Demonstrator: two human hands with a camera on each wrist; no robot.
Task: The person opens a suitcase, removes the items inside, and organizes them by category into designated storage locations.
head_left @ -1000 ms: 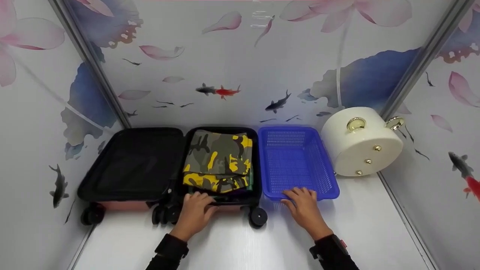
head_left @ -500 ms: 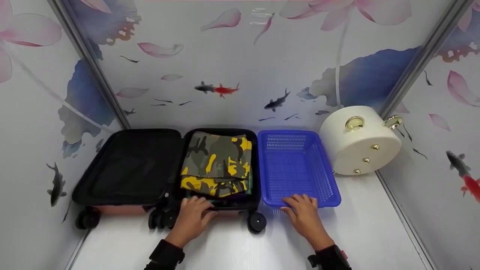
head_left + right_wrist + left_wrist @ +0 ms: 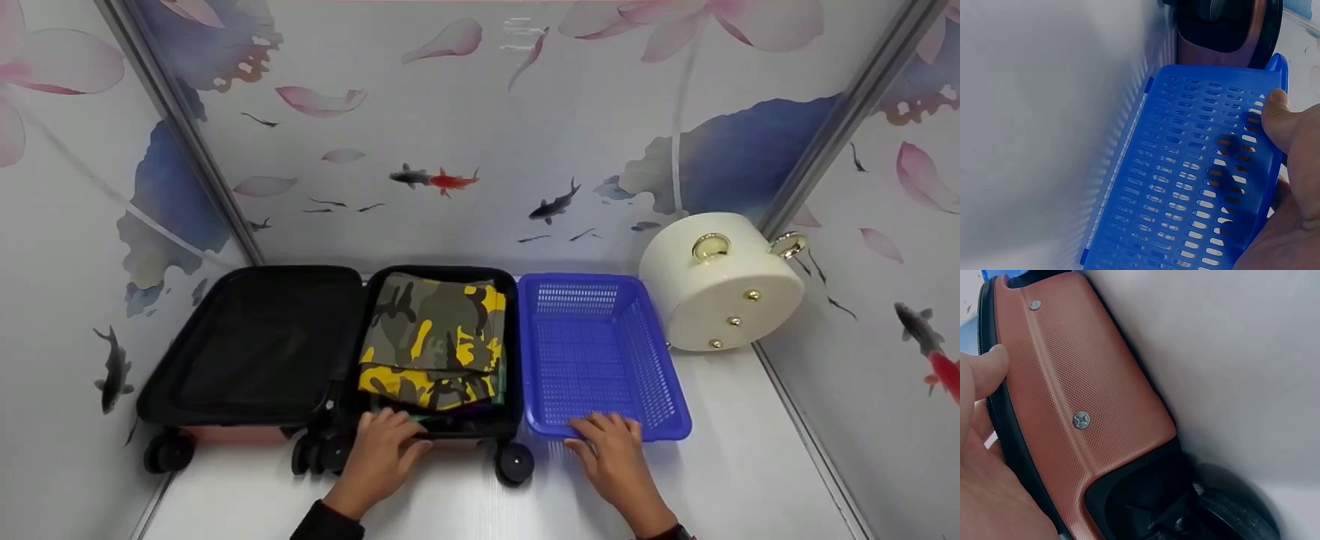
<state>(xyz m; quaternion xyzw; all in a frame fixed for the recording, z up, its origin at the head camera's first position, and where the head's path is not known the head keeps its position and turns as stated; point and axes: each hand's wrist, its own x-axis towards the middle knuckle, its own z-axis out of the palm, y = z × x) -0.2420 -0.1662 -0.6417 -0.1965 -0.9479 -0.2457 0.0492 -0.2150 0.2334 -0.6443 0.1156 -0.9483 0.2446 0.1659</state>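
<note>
An open suitcase, pinkish-orange outside and black inside, lies with its lid half to the left. Folded camouflage clothing in grey, black and yellow fills its right half. My left hand grips the near rim of that half; in the left wrist view the thumb lies on the orange shell and the fingers reach over the black edge. Beside the suitcase stands a blue plastic basket with nothing in it. My right hand holds its near rim, thumb outside on the slotted wall and fingers inside.
A round cream case with gold ring handles and gold studs stands right of the basket, against the corner. Black suitcase wheels jut toward me. Printed wall panels enclose the white table at the back and sides.
The suitcase and the basket have both slid toward me, with each hand keeping its hold on the near rim. The cream case stays where it was.
</note>
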